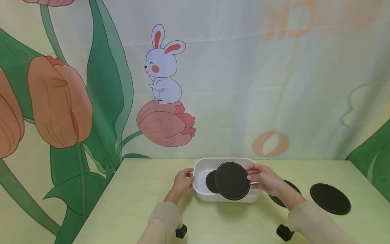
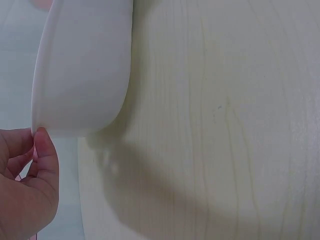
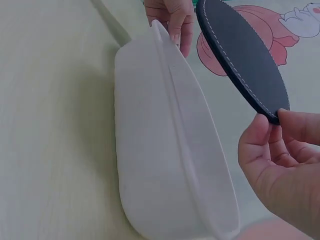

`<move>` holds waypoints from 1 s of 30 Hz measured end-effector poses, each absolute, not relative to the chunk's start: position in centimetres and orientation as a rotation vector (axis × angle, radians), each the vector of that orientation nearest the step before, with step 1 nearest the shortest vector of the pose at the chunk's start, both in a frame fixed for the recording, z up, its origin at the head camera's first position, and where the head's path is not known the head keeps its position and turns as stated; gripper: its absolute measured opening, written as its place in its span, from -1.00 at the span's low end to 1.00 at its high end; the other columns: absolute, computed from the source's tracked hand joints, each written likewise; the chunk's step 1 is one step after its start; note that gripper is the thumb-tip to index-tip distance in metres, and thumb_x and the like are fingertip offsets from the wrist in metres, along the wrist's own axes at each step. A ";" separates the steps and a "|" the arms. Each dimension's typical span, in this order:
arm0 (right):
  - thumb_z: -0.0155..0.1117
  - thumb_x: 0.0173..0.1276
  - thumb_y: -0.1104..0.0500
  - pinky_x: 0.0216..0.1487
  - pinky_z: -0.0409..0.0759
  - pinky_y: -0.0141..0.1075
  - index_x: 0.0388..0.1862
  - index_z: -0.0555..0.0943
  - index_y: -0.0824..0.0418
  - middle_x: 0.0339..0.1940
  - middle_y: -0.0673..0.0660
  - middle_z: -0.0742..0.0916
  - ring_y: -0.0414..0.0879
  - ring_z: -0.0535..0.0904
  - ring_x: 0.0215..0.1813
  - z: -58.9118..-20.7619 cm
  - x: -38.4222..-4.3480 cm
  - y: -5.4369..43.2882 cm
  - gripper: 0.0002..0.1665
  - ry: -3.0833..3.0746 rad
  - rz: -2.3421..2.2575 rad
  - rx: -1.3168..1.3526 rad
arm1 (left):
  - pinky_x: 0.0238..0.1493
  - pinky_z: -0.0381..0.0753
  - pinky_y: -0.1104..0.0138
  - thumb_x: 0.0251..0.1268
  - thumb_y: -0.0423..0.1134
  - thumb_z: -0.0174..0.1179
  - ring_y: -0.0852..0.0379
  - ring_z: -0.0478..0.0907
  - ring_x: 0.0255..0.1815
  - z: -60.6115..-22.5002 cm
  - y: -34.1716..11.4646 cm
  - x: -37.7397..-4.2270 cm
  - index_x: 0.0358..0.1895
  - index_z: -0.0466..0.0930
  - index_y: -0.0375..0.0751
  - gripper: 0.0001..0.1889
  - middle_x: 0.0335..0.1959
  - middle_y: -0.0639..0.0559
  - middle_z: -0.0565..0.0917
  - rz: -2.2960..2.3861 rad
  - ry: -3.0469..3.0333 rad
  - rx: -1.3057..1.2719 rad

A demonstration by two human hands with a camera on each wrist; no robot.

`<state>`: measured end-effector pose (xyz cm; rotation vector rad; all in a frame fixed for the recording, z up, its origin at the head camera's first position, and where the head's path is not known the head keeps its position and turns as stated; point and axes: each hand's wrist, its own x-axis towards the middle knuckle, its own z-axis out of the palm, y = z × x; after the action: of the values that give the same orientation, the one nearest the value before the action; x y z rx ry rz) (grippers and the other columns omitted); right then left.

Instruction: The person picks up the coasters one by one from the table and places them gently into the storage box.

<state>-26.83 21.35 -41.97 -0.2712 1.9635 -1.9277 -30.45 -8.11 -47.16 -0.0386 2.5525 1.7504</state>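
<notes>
A white rectangular bin (image 1: 210,198) with rounded corners stands on the table. My left hand (image 1: 182,182) pinches its left rim between thumb and fingers, as the left wrist view confirms at the bin's corner (image 2: 82,75). My right hand (image 1: 264,177) holds a round black coaster (image 1: 232,181) by its edge, tilted above the bin's right part. In the right wrist view, pale stitching runs round this coaster (image 3: 245,57), apart from the bin wall. Inside the bin lies another black coaster (image 1: 211,181), partly hidden behind the held one.
Two more round black coasters lie on the table to the right: one (image 1: 293,187) partly covered by my right forearm, the other (image 1: 330,199) farther right. A printed cloth (image 1: 219,84) with tulips and a rabbit hangs behind the table (image 1: 122,210). Black wrist devices (image 1: 181,231) show below both sleeves.
</notes>
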 end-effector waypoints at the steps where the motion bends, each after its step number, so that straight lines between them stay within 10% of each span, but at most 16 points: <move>1: 0.01 0.23 0.38 -0.39 0.55 -0.37 -0.18 0.36 0.22 -0.39 0.01 0.47 -0.20 0.43 -0.43 -42.0 -27.1 21.1 -0.81 1.950 -1.946 -0.251 | -0.46 0.61 0.43 0.12 -0.51 0.03 0.17 0.43 -0.39 -47.1 -8.1 -30.5 0.08 0.40 -0.42 -0.61 -0.28 -0.15 0.47 1.754 2.545 -0.047; 30: -0.03 0.10 0.47 -0.61 0.49 -0.47 -0.16 0.33 0.37 -0.70 -0.02 0.47 -0.23 0.43 -0.63 -47.9 -32.2 16.5 -0.72 1.969 -2.046 0.297 | -0.48 0.60 0.44 0.11 -0.52 0.00 0.18 0.42 -0.43 -47.2 -8.2 -30.4 0.09 0.39 -0.43 -0.60 -0.30 -0.14 0.47 1.769 2.548 -0.029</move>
<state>-32.16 16.47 -47.89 0.2972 1.9689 -2.0460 -30.41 -8.21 -47.22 -0.0286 2.5478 1.7693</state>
